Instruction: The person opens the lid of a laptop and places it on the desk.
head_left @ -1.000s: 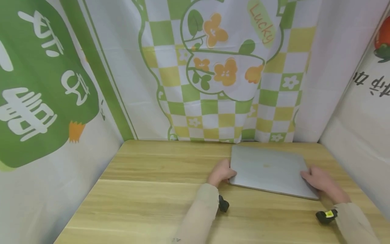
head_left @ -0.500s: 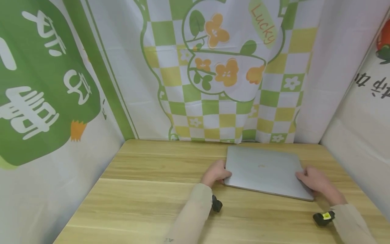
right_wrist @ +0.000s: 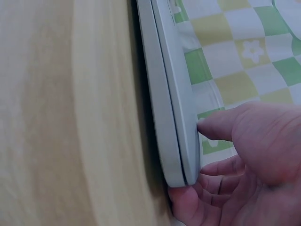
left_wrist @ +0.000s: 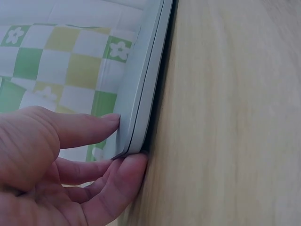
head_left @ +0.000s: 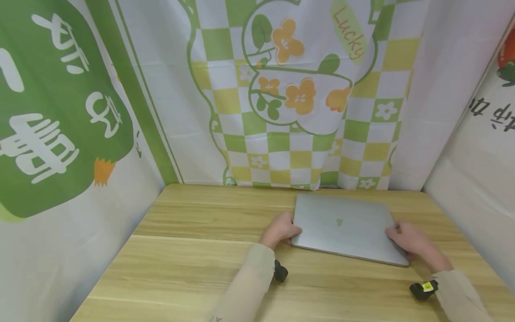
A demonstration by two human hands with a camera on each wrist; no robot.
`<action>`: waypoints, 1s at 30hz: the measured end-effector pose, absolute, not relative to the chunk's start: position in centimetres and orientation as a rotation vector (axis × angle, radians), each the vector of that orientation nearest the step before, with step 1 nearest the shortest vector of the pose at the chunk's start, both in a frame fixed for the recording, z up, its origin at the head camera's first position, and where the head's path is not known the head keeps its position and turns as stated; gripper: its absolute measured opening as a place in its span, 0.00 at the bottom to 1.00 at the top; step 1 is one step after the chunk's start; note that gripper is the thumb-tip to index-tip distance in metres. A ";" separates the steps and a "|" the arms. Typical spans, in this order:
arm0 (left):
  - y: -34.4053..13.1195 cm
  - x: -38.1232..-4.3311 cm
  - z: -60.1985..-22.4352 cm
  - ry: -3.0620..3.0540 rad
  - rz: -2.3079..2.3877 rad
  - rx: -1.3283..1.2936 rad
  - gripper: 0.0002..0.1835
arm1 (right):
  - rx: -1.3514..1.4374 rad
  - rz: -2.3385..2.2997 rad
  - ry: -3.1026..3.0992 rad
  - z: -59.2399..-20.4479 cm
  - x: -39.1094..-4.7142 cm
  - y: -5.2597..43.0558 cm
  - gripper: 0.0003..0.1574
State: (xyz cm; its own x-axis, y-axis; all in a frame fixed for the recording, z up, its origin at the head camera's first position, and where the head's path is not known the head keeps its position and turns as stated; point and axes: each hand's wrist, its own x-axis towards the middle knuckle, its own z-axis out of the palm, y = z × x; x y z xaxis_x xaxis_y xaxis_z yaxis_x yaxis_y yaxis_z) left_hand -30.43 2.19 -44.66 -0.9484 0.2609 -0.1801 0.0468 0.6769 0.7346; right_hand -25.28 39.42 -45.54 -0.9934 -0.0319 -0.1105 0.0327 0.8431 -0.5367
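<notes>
A closed silver laptop lies at a slight angle over the back right half of the table, a small logo on its lid. My left hand grips its left edge, and my right hand grips the right edge. In the left wrist view the left thumb presses on the lid of the laptop while fingers curl under its side. The right wrist view has the right hand pinching the laptop the same way, thumb on top and fingertips below. A dark narrow gap shows between the laptop and the wood.
The wooden table reaches back to a checked green, yellow and white curtain. Printed cloth hangs along the left side and a white cloth along the right. A small black device sits at the right wrist.
Both hands and the laptop have moved left across the table, a little toward the front. The grip at both edges looks the same, and the camera view has shifted slightly.
</notes>
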 end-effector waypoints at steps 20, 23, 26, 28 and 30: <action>0.3 -30.3 -44.9 2.626 1.128 0.249 0.10 | -0.023 -0.901 2.882 -45.2 -24.9 37.4 0.29; -0.1 -30.2 -44.9 2.629 1.124 0.244 0.11 | -0.040 -0.888 2.892 -45.2 -24.9 37.0 0.25; -0.5 -30.1 -44.9 2.636 1.127 0.251 0.12 | -0.041 -0.870 2.911 -45.3 -25.1 36.7 0.21; -0.7 -30.0 -45.0 2.635 1.141 0.259 0.11 | -0.047 -0.860 2.917 -45.5 -25.1 36.4 0.22; -1.0 -30.0 -44.9 2.636 1.151 0.270 0.11 | -0.051 -0.849 2.923 -45.6 -25.2 36.3 0.24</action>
State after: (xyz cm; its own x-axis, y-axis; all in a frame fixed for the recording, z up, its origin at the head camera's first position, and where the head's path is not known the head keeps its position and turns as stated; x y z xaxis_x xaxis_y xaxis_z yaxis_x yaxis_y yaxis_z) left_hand -29.97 -1.04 -44.93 -0.9511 0.2673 -0.1551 0.0680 0.6706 0.7387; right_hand -25.17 36.25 -45.59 -0.9947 -0.0592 -0.0839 -0.0050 0.8441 -0.5361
